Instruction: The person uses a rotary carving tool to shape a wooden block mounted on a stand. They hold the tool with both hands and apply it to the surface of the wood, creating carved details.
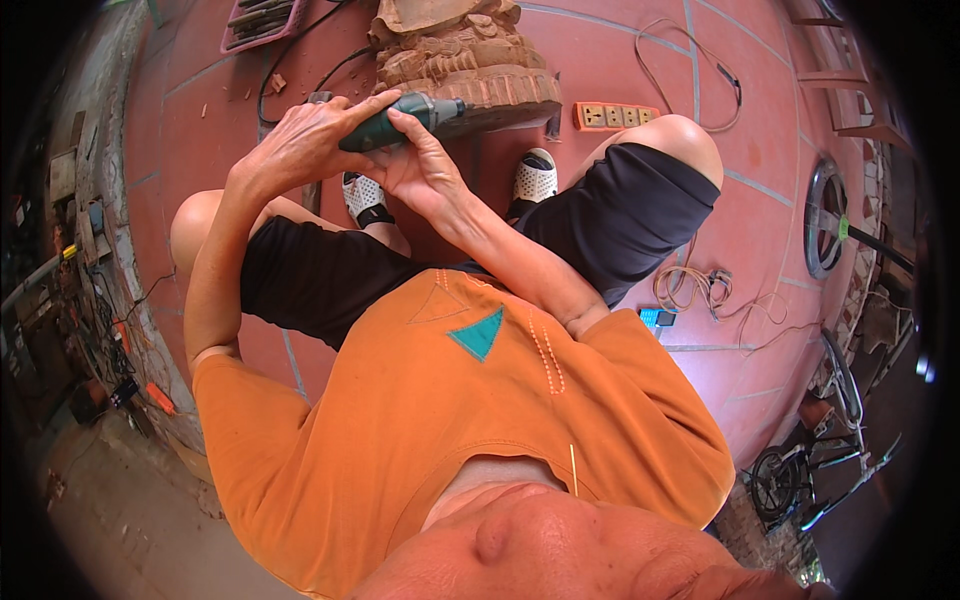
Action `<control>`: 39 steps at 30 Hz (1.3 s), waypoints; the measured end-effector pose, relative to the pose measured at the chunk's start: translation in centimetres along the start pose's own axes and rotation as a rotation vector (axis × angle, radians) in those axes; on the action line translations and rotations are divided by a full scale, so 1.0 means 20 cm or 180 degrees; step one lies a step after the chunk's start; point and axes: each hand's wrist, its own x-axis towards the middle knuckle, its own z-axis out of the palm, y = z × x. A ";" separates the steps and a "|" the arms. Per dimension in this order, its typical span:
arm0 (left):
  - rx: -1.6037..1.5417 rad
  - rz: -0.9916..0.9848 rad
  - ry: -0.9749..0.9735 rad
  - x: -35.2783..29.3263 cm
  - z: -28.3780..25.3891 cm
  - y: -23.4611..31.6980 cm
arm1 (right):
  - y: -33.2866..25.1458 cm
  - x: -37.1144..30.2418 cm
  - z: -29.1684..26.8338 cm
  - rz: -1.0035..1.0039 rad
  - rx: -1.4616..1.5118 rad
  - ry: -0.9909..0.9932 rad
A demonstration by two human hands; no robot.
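A dark green rotary tool (385, 127) with a grey nose lies across both hands. My left hand (305, 142) is closed over its rear part, with the index finger stretched along the top. From below, my right hand (428, 180) grips the tool, its thumb pressed against the near side. The tool's nose points right, close to the lower edge of a brown carved wooden piece (465, 65). Whether a bit touches the wood cannot be made out. The fingertips under the tool are partly hidden.
An orange power strip (612, 116) lies right of the carving, near my knee. A pink basket (262, 25) of tools stands far left, by a black cable (268, 85). Coiled wires (700, 285) and a blue keypad phone (655, 318) lie right. A wheel (825, 220) is at far right.
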 end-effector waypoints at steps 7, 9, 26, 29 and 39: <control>0.0006 -0.0065 -0.0021 0.00 0.00 0.00 | -0.01 0.00 0.00 -0.0001 0.0047 -0.0026; -0.0013 -0.0082 -0.0050 0.00 0.00 0.00 | 0.00 0.01 -0.01 0.0023 0.0098 -0.0009; -0.0022 0.0049 0.0087 0.01 -0.02 0.02 | -0.01 -0.01 0.04 -0.0115 0.0015 -0.0057; 0.0007 0.0100 0.0137 0.01 -0.02 0.01 | -0.01 -0.02 0.05 -0.0141 -0.0119 -0.0017; -0.0007 0.0069 0.0028 0.03 -0.03 0.02 | -0.01 -0.01 0.04 -0.0190 -0.0141 -0.0031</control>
